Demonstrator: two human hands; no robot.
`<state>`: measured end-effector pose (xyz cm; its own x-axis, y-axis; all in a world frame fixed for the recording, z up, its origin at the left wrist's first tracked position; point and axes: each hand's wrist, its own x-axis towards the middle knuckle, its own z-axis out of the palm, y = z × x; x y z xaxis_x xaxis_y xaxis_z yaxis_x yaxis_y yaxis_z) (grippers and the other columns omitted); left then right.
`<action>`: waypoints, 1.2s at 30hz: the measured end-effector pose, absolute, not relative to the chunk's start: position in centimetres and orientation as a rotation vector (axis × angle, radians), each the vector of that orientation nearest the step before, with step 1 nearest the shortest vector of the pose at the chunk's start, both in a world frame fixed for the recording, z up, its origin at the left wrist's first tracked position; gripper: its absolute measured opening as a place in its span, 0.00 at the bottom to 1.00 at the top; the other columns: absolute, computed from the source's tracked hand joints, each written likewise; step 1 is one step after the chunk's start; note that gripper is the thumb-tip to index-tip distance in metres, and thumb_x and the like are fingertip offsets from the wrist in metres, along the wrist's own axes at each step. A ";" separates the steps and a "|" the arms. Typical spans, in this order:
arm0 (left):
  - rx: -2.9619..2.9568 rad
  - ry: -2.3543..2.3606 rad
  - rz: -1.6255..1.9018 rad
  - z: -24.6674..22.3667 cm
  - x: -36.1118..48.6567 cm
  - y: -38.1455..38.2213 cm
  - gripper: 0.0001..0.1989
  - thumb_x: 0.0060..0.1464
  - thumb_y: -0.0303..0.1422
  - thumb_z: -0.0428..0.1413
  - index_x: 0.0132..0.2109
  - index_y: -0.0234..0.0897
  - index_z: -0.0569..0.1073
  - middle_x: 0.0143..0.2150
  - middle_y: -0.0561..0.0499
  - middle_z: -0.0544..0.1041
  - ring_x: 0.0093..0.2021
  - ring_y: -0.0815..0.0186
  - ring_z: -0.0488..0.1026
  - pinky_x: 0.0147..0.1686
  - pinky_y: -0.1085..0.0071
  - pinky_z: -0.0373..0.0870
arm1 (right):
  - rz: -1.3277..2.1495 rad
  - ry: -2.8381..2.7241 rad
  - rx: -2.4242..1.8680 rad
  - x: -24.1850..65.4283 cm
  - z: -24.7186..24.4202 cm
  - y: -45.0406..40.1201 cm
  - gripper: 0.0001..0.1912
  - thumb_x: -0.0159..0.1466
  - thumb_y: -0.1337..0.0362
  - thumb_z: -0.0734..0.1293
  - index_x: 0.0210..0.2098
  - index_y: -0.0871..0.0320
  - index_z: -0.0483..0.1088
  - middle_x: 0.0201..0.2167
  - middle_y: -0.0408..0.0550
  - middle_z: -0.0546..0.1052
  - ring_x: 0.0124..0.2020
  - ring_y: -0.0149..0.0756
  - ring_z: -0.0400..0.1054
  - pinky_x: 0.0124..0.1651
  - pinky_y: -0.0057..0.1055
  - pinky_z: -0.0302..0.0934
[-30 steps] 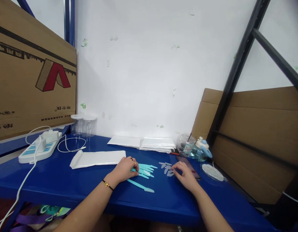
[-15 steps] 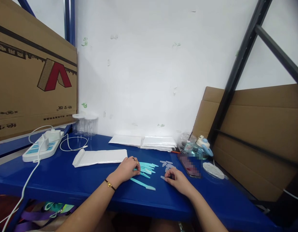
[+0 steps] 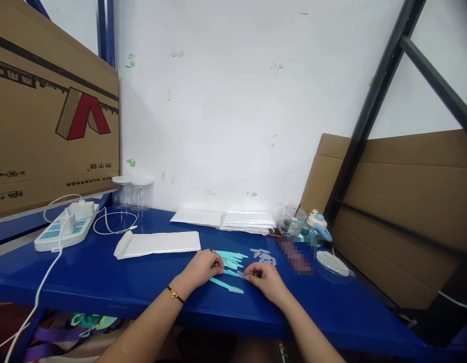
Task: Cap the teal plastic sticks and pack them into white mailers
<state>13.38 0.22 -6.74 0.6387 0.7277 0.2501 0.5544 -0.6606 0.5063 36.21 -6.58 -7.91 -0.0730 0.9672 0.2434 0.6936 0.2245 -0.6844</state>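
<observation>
My left hand [image 3: 204, 264] is closed in a pinch on a turquoise eyebrow razor [image 3: 230, 273], its blade end pointing right. My right hand [image 3: 267, 280] pinches a small clear blade cap [image 3: 241, 275] against the tip of that razor. Whether the cap sits around the blade or only touches it, I cannot tell. Just beyond my left fingers lies a bunch of turquoise razors [image 3: 233, 255]. One more razor [image 3: 235, 290] lies nearer the table's front edge. Several loose clear caps [image 3: 261, 254] lie in a small pile behind my right hand.
A white padded mailer [image 3: 158, 244] lies to the left, with stacked mailers [image 3: 248, 222] against the wall. At right are a phone [image 3: 297, 259], a clear plastic cup [image 3: 292, 222] and a round white disc [image 3: 334, 263]. A power strip [image 3: 67, 227] and clear jars [image 3: 140, 196] stand at left.
My right hand has moved left, bringing the clear cap to the tip of the razor in my left hand. My left hand has shifted slightly right with the razor.
</observation>
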 end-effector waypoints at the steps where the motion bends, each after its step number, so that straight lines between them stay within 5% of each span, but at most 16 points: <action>1: 2.472 1.014 0.621 -6.7 13.4 0.2 0.06 0.48 0.33 0.54 0.29 0.38 0.75 0.28 0.53 0.75 0.31 0.67 0.69 0.30 0.75 0.59 | 0.510 -1.836 -1.534 36.2 -7.9 -6.5 0.04 0.54 0.67 0.67 0.28 0.56 0.75 0.24 0.43 0.76 0.24 0.31 0.64 0.27 0.25 0.55; 13: 2.450 0.975 0.582 -7.0 14.1 -0.5 0.06 0.49 0.34 0.54 0.31 0.38 0.75 0.29 0.53 0.75 0.31 0.68 0.70 0.29 0.76 0.60 | 0.496 -1.868 -1.458 34.4 -8.3 -6.5 0.04 0.54 0.67 0.68 0.27 0.57 0.76 0.25 0.45 0.76 0.25 0.32 0.66 0.28 0.25 0.56; 19: 2.531 1.177 0.790 -6.8 12.3 0.8 0.08 0.51 0.35 0.54 0.38 0.40 0.74 0.40 0.51 0.73 0.41 0.64 0.68 0.40 0.72 0.61 | 0.371 -1.875 -1.418 37.5 -7.6 -6.7 0.09 0.59 0.63 0.64 0.34 0.56 0.77 0.32 0.47 0.76 0.33 0.36 0.69 0.36 0.29 0.61; 25: 2.581 1.304 0.644 -6.7 11.8 1.1 0.06 0.51 0.35 0.54 0.36 0.42 0.75 0.37 0.52 0.74 0.42 0.63 0.68 0.40 0.70 0.59 | 0.094 -1.816 -1.635 44.6 -7.6 -5.1 0.14 0.56 0.73 0.60 0.35 0.56 0.75 0.37 0.50 0.75 0.40 0.41 0.69 0.46 0.36 0.60; 32: 2.523 1.250 0.661 -6.7 11.7 1.0 0.05 0.49 0.34 0.54 0.31 0.41 0.74 0.33 0.53 0.74 0.39 0.64 0.68 0.36 0.72 0.60 | 0.359 -1.815 -1.785 46.6 -7.8 -4.8 0.02 0.50 0.67 0.68 0.25 0.57 0.74 0.22 0.46 0.74 0.25 0.38 0.67 0.29 0.31 0.59; 36: 2.449 1.201 0.635 -7.0 11.5 1.0 0.07 0.48 0.37 0.54 0.31 0.40 0.75 0.33 0.53 0.74 0.37 0.65 0.69 0.35 0.74 0.61 | 0.616 -1.760 -1.725 45.5 -7.8 -5.5 0.05 0.49 0.66 0.70 0.25 0.61 0.73 0.20 0.44 0.73 0.22 0.32 0.65 0.24 0.26 0.57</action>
<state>11.49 1.03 -6.96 0.5427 0.8044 0.2416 0.6527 -0.5849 0.4815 45.55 -5.53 -7.75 0.0168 0.9957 0.0912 0.7211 0.0511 -0.6909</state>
